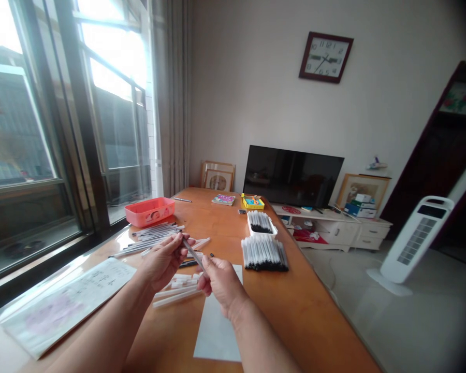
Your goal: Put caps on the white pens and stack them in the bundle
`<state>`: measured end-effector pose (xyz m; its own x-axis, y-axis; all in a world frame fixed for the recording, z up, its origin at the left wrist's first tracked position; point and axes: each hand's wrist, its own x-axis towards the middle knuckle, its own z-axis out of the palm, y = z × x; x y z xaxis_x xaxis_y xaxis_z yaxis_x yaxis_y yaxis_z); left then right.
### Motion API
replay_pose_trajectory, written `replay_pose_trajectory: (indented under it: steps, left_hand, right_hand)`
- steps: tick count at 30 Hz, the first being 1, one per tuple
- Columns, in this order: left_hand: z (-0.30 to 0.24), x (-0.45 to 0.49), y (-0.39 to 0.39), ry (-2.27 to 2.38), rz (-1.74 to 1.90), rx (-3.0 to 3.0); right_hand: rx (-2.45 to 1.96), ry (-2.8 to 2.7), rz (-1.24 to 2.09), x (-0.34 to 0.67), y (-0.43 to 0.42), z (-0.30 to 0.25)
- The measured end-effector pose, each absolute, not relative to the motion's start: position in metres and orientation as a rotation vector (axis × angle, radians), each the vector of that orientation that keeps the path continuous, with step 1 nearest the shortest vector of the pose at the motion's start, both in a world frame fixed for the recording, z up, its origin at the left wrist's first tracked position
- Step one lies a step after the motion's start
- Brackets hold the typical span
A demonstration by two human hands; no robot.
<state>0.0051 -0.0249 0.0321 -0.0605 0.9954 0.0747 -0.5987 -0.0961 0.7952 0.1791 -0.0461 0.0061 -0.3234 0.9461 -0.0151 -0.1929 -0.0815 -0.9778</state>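
Observation:
A slim dark grey pen (pixel 194 253) slants between my hands above the wooden table. My left hand (pixel 166 259) pinches its far end, thumb and fingertips closed. The near end is in my right hand (pixel 221 280), fingers wrapped round it. Several thin pen parts (pixel 155 235), grey and white, lie loosely beyond my left hand. Under and between the hands are white plastic tubes (pixel 176 296) and small white pieces (pixel 181 281). A sheet of white paper (pixel 217 331) lies partly beneath my right hand and forearm.
Right of the hands, a pile of clear pens with black ends (pixel 264 254) lies before a white box (pixel 274 235) of similar pens. A red plastic box (pixel 149 211) stands back left. A writing booklet (pixel 70 305) is at left. A yellow box (pixel 253 203) sits at the far end.

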Motion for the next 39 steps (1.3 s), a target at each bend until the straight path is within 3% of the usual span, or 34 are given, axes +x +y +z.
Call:
replay_pose_trajectory:
  steps: [39]
  left_hand:
    - [0.0221, -0.0022, -0.0215, 0.637, 1.461, 0.763]
  right_hand:
    - [-0.909, -1.184, 1.572, 0.1816, -0.0474, 0.0084]
